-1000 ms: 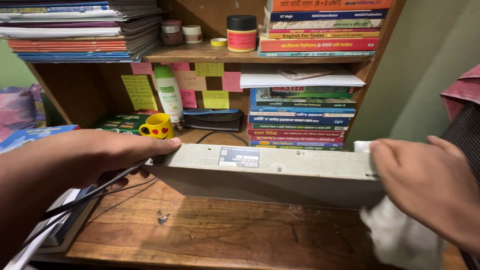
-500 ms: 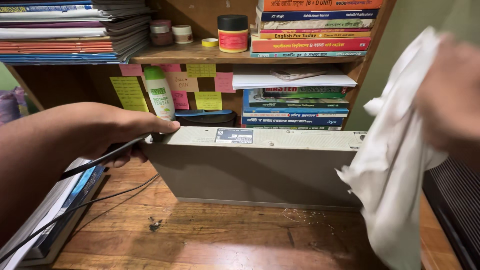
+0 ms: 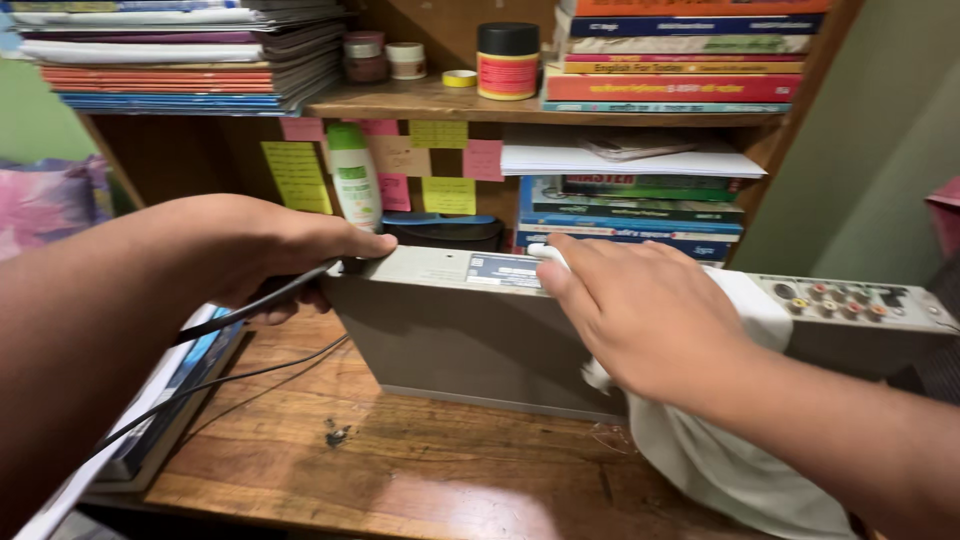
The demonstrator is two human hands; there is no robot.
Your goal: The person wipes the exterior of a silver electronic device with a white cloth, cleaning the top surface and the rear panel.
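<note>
- Grey metal player box (image 3: 470, 330) is stood on edge at frame centre on the wooden desk (image 3: 400, 470).
- Its left end is clamped by the left hand (image 3: 260, 250), beside a black cable (image 3: 250, 305).
- White cloth (image 3: 720, 440) is pressed flat on its top edge by the right hand (image 3: 640, 315), fingers together.

matt grey metal box (image 3: 450, 330), soft white cloth (image 3: 720, 460), worn wooden desk (image 3: 400, 470)

One grey player box (image 3: 450, 330), one white cloth (image 3: 720, 450), two hands. On the shelf: three small jars (image 3: 508, 60), one tape roll (image 3: 459, 78). One white bottle (image 3: 355, 180) below.
</note>
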